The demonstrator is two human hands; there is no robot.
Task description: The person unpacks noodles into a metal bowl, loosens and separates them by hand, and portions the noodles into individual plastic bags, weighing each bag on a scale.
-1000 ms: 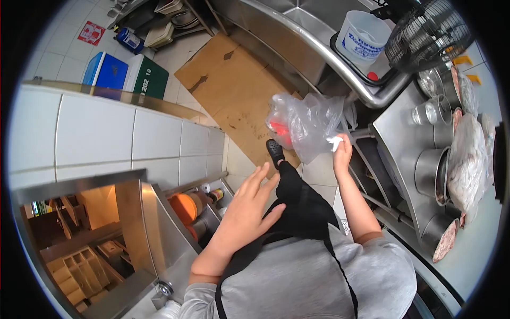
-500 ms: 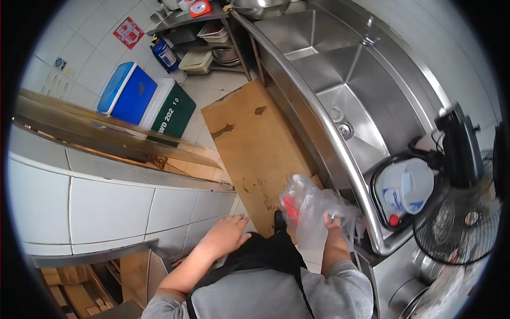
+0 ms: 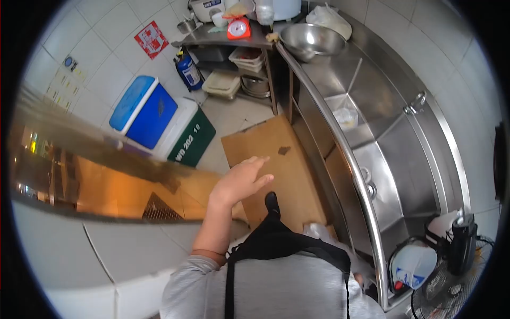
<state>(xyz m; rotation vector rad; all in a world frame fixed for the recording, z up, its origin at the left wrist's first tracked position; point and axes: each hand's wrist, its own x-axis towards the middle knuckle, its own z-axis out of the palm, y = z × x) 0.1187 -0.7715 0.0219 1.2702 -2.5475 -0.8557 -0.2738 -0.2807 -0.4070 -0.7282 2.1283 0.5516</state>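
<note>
So the left hand (image 3: pixel 241 181) hangs over the cardboard sheet (image 3: pixel 305 175), fingers loosely spread, nothing in that grip. Right hand's out of sight, so no clue what its grip is doing. Looks like mid-walk beside the steel sink (image 3: pixel 390 194), but how much is done or left I honestly can't tell. The clear plastic bag (image 3: pixel 317 230) pokes out past the black apron (image 3: pixel 287 245), well apart from the left hand
</note>
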